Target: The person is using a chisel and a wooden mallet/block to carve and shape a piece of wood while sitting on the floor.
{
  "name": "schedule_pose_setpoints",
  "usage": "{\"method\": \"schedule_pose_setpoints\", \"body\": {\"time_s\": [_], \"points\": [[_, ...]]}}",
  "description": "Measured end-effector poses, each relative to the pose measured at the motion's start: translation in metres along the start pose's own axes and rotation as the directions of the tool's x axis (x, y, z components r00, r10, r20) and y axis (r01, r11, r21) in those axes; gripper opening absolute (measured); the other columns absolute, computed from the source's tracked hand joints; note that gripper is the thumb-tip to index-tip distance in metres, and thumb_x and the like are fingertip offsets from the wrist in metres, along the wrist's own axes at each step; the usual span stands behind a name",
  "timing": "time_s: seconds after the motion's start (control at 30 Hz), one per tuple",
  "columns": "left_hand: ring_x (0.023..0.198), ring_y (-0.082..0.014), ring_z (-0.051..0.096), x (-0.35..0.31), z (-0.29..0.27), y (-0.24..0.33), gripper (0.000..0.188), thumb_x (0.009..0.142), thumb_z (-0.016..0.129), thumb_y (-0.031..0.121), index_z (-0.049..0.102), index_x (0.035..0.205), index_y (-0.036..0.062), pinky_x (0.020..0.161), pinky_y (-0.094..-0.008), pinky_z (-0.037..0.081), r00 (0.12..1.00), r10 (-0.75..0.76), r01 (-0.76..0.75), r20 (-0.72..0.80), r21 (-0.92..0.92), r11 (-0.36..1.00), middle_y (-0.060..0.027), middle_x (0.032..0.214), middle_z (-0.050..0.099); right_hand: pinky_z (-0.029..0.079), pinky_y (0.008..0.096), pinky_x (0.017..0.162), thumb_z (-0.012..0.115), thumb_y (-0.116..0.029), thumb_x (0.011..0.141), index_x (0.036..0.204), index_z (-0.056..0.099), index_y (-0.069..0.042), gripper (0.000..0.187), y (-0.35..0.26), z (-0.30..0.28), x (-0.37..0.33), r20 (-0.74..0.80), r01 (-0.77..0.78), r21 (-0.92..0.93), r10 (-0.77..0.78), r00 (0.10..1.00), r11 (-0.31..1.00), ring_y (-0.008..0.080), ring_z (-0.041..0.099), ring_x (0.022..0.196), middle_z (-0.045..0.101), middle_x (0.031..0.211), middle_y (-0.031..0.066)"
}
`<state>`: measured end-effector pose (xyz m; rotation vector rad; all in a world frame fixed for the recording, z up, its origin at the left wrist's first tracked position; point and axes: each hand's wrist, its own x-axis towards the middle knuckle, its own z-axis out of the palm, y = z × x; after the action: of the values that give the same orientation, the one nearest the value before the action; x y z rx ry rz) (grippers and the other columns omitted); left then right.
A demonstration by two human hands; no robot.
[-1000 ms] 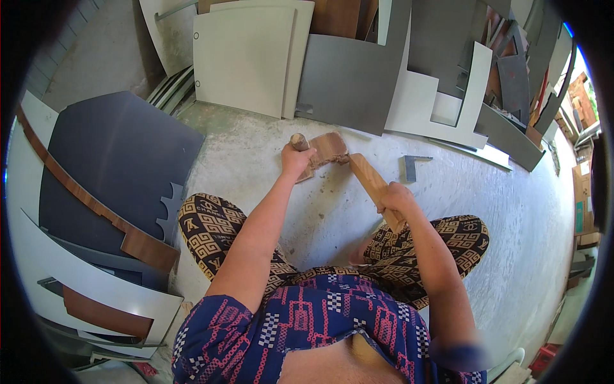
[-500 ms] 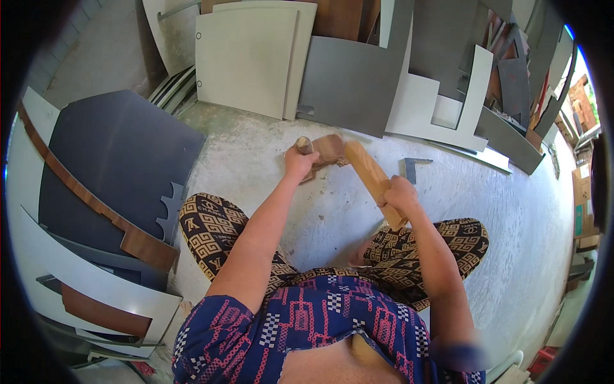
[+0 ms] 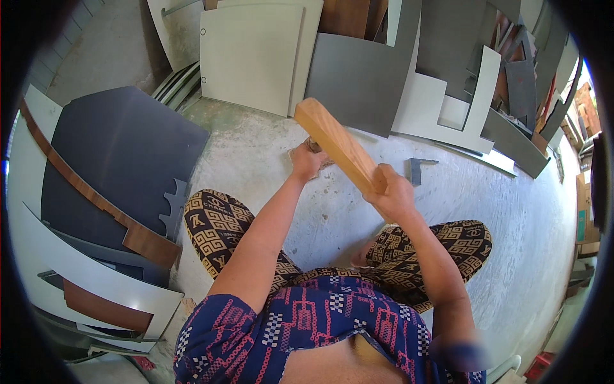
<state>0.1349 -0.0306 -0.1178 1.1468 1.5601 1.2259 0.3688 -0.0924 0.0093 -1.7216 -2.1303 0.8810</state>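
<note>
My right hand (image 3: 395, 192) is closed round the near end of a thick, light-brown wooden block (image 3: 339, 144). The block slants up and away to the left, raised above my other hand. My left hand (image 3: 307, 161) grips a short round wooden handle (image 3: 313, 145) that stands roughly upright, its top end showing beside the block. What sits at the handle's lower end is hidden by my fingers. Of a darker brown piece of wood on the floor by that hand, only a sliver shows, the rest being covered by the block.
A grey L-shaped piece (image 3: 417, 171) lies on the concrete floor (image 3: 320, 224) to the right. Cream panels (image 3: 249, 57) and grey panels (image 3: 358, 80) lean at the back. Dark sheets (image 3: 115, 153) and a brown strip (image 3: 150, 243) lie at my left. My bent legs flank the work spot.
My right hand has lifted the wooden block and swung its far end up and left, over the brown wood. My left hand keeps its hold on the handle. The whole view has shifted slightly.
</note>
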Motion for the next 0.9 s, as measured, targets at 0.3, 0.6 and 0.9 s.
{"method": "schedule_pose_setpoints", "body": {"time_s": [0.3,0.6,0.9], "points": [[0.084,-0.0142,0.066,0.005,0.001,-0.007,0.032,0.071,0.076,0.009,0.067,0.101,0.0001,0.076,-0.0285,0.052,0.993,-0.104,0.108,-0.053,0.079,0.991,-0.0085,0.093,0.07,0.049,0.0432,0.074,0.076,-0.027,0.066,0.114,0.053,-0.003,0.058,-0.008,-0.008,0.001,-0.23,0.148,0.213,-0.097,0.968,0.966,0.0386,0.063,0.085,0.065,0.09,0.0217],[0.074,-0.0191,0.065,0.009,0.0,-0.015,0.025,0.073,0.076,0.015,0.066,0.089,-0.0012,0.068,-0.0324,0.051,0.99,-0.131,0.134,-0.045,0.076,0.988,-0.0105,0.083,0.069,0.049,0.0426,0.078,0.08,-0.029,0.06,0.103,0.058,-0.001,0.056,0.025,-0.001,0.018,-0.127,-0.1,0.235,0.133,0.983,0.967,0.0365,0.064,0.09,0.066,0.093,0.0209],[0.079,-0.0264,0.068,0.023,-0.009,-0.026,0.029,0.067,0.077,0.015,0.067,0.089,-0.0017,0.072,-0.0372,0.052,0.963,-0.131,0.161,-0.237,0.116,0.98,-0.0159,0.087,0.07,0.049,0.0423,0.077,0.08,-0.031,0.059,0.099,0.06,0.0,0.054,0.045,0.008,0.022,-0.101,-0.216,0.046,0.219,0.97,0.975,0.0357,0.064,0.089,0.066,0.092,0.0213]]}}
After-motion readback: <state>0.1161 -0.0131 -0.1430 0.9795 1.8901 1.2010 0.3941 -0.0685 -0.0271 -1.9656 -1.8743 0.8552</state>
